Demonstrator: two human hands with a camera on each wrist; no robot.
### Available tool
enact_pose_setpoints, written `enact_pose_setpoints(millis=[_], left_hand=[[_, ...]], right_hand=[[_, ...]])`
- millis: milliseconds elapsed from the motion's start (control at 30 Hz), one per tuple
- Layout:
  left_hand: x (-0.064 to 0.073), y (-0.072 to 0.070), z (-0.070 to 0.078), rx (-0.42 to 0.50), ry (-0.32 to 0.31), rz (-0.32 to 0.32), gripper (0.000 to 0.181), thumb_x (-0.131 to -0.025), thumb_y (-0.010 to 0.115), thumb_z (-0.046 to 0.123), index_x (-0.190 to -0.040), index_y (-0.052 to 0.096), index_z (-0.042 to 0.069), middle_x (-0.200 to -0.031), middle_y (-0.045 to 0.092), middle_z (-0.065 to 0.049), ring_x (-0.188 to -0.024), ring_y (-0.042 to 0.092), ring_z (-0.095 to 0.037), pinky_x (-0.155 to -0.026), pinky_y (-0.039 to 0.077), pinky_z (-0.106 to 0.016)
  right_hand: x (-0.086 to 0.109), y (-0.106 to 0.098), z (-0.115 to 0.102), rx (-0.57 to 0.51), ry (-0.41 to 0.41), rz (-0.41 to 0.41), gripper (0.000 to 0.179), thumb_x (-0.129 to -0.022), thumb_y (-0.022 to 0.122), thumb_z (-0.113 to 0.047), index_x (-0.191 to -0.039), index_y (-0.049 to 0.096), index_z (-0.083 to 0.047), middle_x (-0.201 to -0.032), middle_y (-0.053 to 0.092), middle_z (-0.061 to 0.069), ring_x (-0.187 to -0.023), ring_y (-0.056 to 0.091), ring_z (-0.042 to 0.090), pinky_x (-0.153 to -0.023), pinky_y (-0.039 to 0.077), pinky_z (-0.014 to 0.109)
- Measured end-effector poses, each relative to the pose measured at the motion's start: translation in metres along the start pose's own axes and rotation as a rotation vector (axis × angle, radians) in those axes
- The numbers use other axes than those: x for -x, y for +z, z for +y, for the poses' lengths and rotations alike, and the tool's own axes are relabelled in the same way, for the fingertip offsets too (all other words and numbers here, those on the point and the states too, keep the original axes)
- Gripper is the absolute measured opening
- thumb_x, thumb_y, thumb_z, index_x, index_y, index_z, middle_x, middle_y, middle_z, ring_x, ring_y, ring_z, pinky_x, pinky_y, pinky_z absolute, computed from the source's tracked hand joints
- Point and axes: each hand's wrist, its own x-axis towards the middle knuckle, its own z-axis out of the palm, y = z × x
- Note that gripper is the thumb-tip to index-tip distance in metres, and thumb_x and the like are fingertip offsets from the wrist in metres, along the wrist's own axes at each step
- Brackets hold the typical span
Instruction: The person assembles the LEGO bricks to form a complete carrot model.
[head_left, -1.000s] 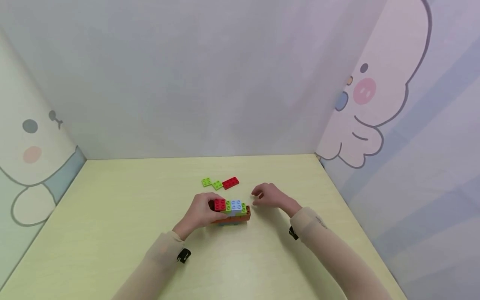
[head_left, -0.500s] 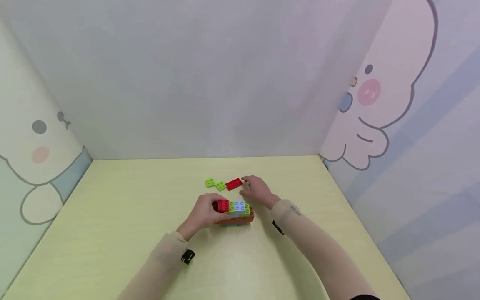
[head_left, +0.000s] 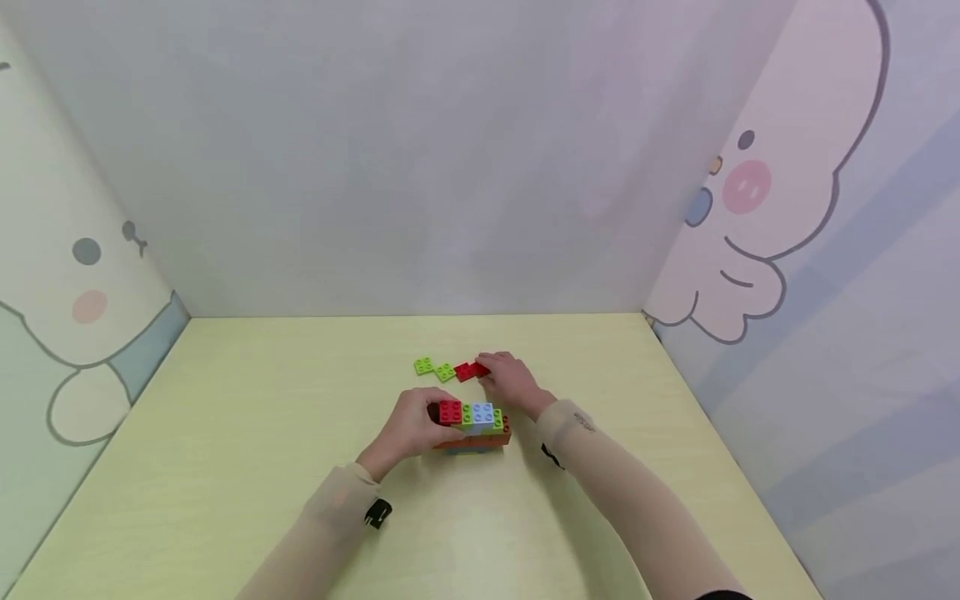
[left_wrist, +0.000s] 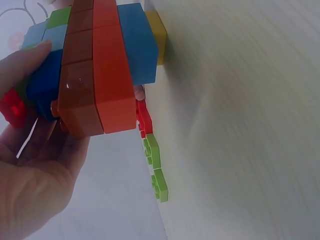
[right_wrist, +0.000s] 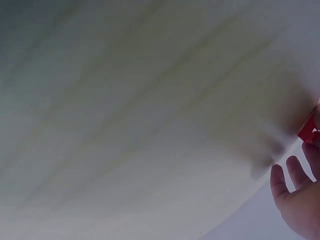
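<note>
My left hand (head_left: 411,423) grips the left end of a build of toy building bricks (head_left: 480,419). Red, green and light blue bricks top it, above a brown and orange layer. In the left wrist view, the brick build (left_wrist: 114,75) also shows blue and yellow bricks underneath, with my left thumb and fingers around its upper part. Just behind the build, my right hand (head_left: 514,385) pinches the right end of a thin red brick (head_left: 464,372), covering that end. At the right wrist view's edge, the red brick (right_wrist: 307,131) is only partly visible by my fingers.
Two small lime green bricks (head_left: 424,366) (head_left: 446,372) lie in a row to the left of the red one. The pale yellow table (head_left: 300,375) ends at a grey back wall (head_left: 420,167). Side walls with cartoon figures stand left and right.
My right hand has moved left and away from me to the red brick and taken hold of its right end. The left hand keeps its grip on the build. The head view has shifted slightly.
</note>
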Motion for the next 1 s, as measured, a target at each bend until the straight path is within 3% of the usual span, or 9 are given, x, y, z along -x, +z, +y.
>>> enact_pose_setpoints(millis=[167, 467, 767, 1000], left_hand=[[-0.001, 0.000, 0.001, 0.000, -0.009, 0.003, 0.034, -0.068, 0.088, 0.019, -0.099, 0.072, 0.014, -0.092, 0.064, 0.006, -0.086, 0.056, -0.016, -0.073, 0.048, -0.032], [-0.001, -0.001, 0.002, 0.008, -0.016, 0.004, 0.035, -0.067, 0.089, 0.019, -0.098, 0.073, 0.013, -0.093, 0.065, 0.004, -0.086, 0.056, -0.016, -0.073, 0.048, -0.032], [-0.001, -0.003, 0.004, 0.002, -0.043, -0.005, 0.036, -0.067, 0.088, 0.016, -0.099, 0.073, 0.013, -0.093, 0.064, 0.005, -0.085, 0.056, -0.017, -0.071, 0.049, -0.031], [-0.002, 0.001, 0.002, 0.012, -0.039, 0.001, 0.034, -0.066, 0.089, 0.015, -0.097, 0.073, 0.014, -0.091, 0.064, 0.005, -0.084, 0.056, -0.016, -0.070, 0.049, -0.032]], right_hand=[[0.005, -0.005, 0.008, -0.042, -0.009, 0.007, 0.027, -0.090, 0.069, -0.021, -0.115, 0.066, -0.011, -0.102, 0.065, -0.001, -0.091, 0.056, 0.016, -0.086, 0.046, 0.033], [0.026, -0.015, 0.010, -0.077, -0.040, -0.048, 0.033, -0.088, 0.071, -0.021, -0.118, 0.067, -0.007, -0.103, 0.064, 0.003, -0.094, 0.056, 0.016, -0.084, 0.047, 0.031], [0.056, -0.054, -0.013, -0.140, -0.132, 0.000, 0.024, -0.087, 0.071, -0.015, -0.110, 0.069, -0.007, -0.100, 0.064, 0.000, -0.091, 0.057, 0.011, -0.078, 0.048, 0.027], [0.081, -0.083, -0.031, -0.247, -0.164, 0.024, 0.033, -0.090, 0.067, -0.015, -0.122, 0.063, -0.005, -0.105, 0.064, 0.000, -0.094, 0.058, 0.011, -0.075, 0.050, 0.028]])
